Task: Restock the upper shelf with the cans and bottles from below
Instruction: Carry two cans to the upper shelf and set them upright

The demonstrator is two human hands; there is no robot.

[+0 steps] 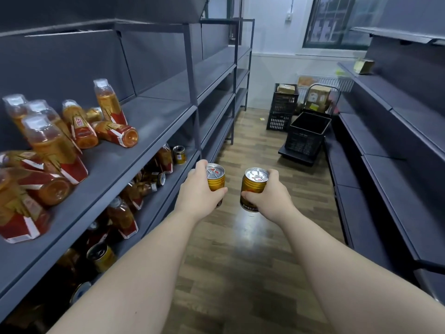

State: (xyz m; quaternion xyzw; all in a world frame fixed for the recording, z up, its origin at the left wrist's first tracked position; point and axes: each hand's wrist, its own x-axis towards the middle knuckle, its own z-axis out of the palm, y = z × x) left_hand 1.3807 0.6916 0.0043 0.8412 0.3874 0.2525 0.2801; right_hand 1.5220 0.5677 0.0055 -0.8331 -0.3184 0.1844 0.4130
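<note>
Both forearms reach out over the wood floor (240,256), in the aisle just right of the left-hand rack.
Left hand (197,190) wraps around a gold can (216,180), thumb across the front, pull-tab top up. Right hand (268,197) grasps a second gold can (252,186) the same way, also upright. The two cans are side by side, not touching, in the air just off the front edge of the lower shelf (159,201).
Lower shelf: a jumble of orange bottles (121,218) and more cans, most lying down; one dark-topped can (101,257) near the front, one small can (179,154) standing at the far end of the pile.
Upper shelf (144,131): red-and-gold labelled bottles on the near part, some standing (108,102), some tipped over (115,132). Near ones are blurred.
Farther back: black crates (307,136) on the floor, stacked boxes behind them. Grey shelving (385,165) along the right wall, a small box (364,66) on one high tier. Barred window (337,20) in the end wall.
</note>
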